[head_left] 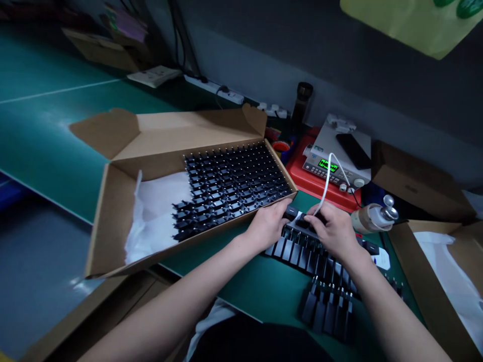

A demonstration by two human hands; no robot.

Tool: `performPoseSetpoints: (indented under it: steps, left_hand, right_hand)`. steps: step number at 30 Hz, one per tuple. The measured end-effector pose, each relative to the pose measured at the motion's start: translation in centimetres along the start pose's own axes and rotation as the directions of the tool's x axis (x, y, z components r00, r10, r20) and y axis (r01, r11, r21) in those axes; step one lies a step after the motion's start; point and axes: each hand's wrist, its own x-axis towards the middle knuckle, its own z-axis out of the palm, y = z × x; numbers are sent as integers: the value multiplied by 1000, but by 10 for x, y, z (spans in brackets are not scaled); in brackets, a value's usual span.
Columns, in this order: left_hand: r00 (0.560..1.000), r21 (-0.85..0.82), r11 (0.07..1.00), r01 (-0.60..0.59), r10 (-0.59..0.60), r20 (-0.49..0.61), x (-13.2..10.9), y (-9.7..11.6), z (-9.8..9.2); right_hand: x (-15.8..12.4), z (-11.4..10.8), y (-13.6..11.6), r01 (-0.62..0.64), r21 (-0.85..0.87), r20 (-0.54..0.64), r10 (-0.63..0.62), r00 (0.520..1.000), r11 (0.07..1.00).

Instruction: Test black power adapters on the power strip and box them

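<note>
My left hand [267, 225] is closed around a black block, apparently a plug-in adapter [291, 212], at the left end of a pale strip. My right hand [334, 227] pinches the end of a white cable [326, 187] just to the right of it; the cable's tip is hidden by the fingers. Below both hands lies a row of black adapters [298, 251] with metal pins pointing away from me. A smaller group of black adapters [328, 309] lies nearer to me. The strip's white right end [382, 259] shows beyond my right wrist.
An open cardboard box [98, 221] at left holds many black adapters in rows on white sheeting. Behind my hands, a bench instrument [320, 153] with a green display stands on a red base [300, 171]. A pump bottle [372, 217] and another open box [418, 271] are at right.
</note>
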Motion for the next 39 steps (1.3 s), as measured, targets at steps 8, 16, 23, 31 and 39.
performPoseSetpoints:
  steps: [8, 16, 23, 31, 39]
  left_hand:
    - [991, -17, 999, -37, 39, 127, 14, 12, -18]
    - [969, -205, 967, -148, 183, 167, 9, 26, -40]
    - [967, -214, 977, -25, 78, 242, 13, 30, -9]
    - [929, -269, 957, 103, 4, 370, 16, 25, 0]
    - [914, -345, 915, 210, -59, 401, 25, 26, -6]
  right_hand:
    - [2, 7, -2, 76, -233, 111, -51, 993, 969]
    - [1, -6, -2, 30, -98, 153, -15, 988, 995]
    - [0, -4, 1, 18, -97, 108, -8, 994, 995]
    - [-2, 1, 3, 81, -56, 38, -79, 996, 995]
    - [-23, -39, 33, -95, 314, -225, 171, 959, 945]
